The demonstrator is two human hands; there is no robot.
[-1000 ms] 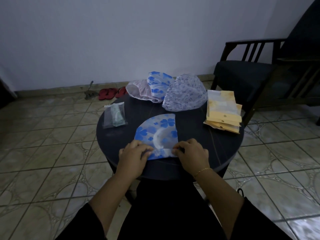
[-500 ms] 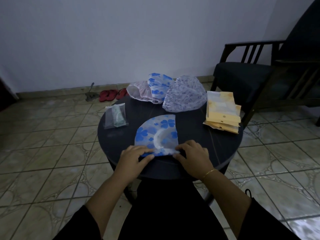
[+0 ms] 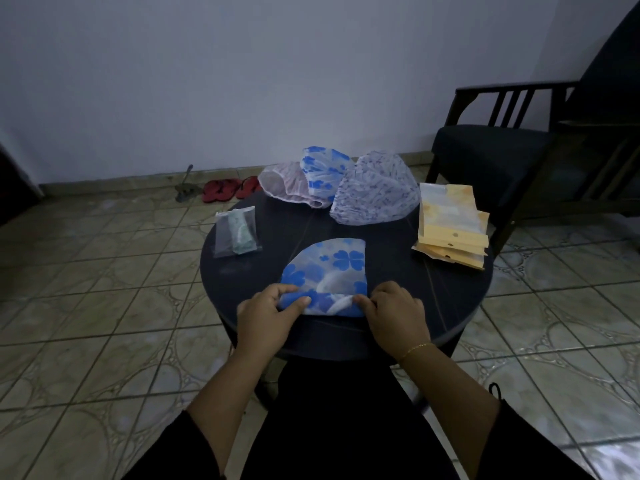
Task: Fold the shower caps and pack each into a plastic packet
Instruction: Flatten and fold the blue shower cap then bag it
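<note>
Fingers (image 3: 304, 300): I am pinching the near edge of the blue-flowered cap (image 3: 327, 271) with both the left hand (image 3: 268, 315) and the right hand (image 3: 394, 313), at the front of the desk (image 3: 433, 299).
Done: one packed packet (image 3: 237, 232) lying at the left.
Left: this cap, part-folded; three unfolded caps (image 3: 375, 192) waiting at the back; empty packets (image 3: 450, 225) stacked at the right.

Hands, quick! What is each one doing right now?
Left hand: closed, pinching the near edge of the blue flower shower cap.
Right hand: closed, pinching the same cap's near edge.
</note>
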